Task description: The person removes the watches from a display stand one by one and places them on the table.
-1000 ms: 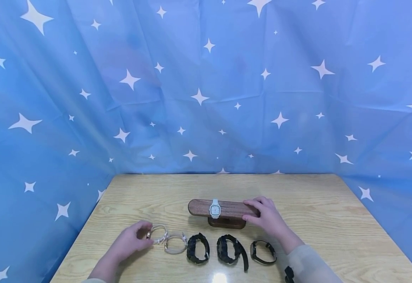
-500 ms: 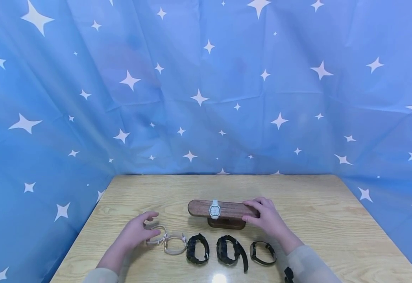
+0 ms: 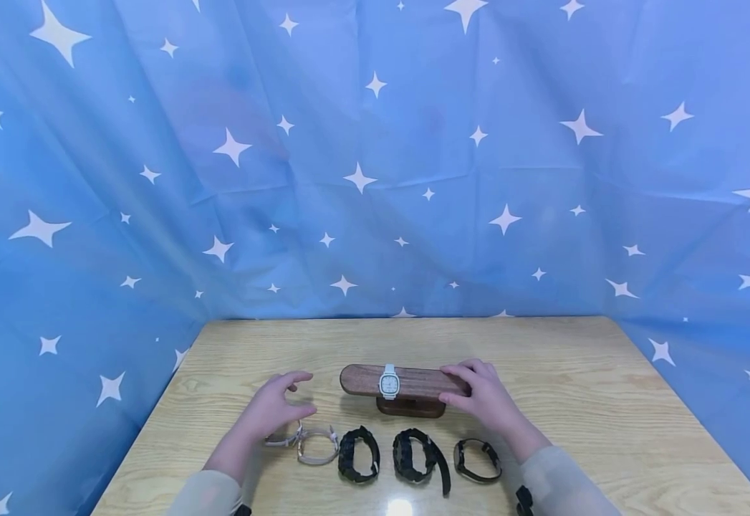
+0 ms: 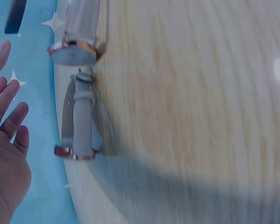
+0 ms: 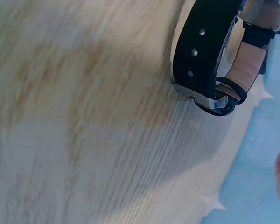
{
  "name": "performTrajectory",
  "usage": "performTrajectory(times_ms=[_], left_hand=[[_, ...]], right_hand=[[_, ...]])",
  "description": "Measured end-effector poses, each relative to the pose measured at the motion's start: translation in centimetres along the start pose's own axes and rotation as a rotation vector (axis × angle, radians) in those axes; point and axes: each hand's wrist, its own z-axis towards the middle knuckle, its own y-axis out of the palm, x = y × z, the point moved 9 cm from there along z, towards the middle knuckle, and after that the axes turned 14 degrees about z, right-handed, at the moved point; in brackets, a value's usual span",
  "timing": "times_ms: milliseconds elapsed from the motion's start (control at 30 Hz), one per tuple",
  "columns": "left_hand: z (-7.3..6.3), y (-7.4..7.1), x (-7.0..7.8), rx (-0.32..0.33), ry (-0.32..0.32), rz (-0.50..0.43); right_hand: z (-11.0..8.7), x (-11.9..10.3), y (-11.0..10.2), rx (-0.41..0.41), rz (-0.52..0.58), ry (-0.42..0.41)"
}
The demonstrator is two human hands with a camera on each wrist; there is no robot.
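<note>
My right hand [image 3: 487, 403] grips the right end of a dark wooden watch stand [image 3: 360, 380], thumb in front and fingers over the top. A white square-faced watch [image 3: 390, 385] is wrapped around the stand's bar, left of its middle. My left hand [image 3: 273, 410] holds nothing; its fingers are spread loosely above the table, left of the stand. Below it lie two pale-strapped watches, the left one [image 3: 286, 438] partly hidden by the hand and the other [image 3: 318, 459] beside it. In the left wrist view the relaxed fingers [image 4: 10, 95] are apart from the pale watches.
Along the table's front, right of the pale ones, are two chunky black watches [image 3: 347, 456] and a slimmer black watch [image 3: 496, 459], whose buckled strap [image 5: 196, 51] fills part of the right wrist view. A blue star-patterned curtain [image 3: 362, 236] stands behind the wooden table [image 3: 561, 351].
My left hand has left the leftmost pale watch and moved right and away from me, toward the stand's left end. My right hand stays on the stand.
</note>
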Motion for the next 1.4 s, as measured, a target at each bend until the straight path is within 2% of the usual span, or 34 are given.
performTrajectory(times_ms=[267, 733, 1167, 1400], left_hand=[[0.7, 0.4, 1.7, 0.021, 0.073, 0.003], [1.2, 0.9, 4.2, 0.029, 0.149, 0.009], [2.4, 1.9, 6.2, -0.012, 0.199, 0.033], [2.6, 1.7, 7.9, 0.046, 0.287, 0.062]], right_hand=[[0.1, 0.0, 0.0, 0.004, 0.0, -0.001], [0.1, 0.0, 0.0, 0.003, -0.007, -0.001], [0.0, -0.1, 0.0, 0.007, -0.001, -0.002], [-0.1, -0.2, -0.1, 0.01, -0.01, -0.007]])
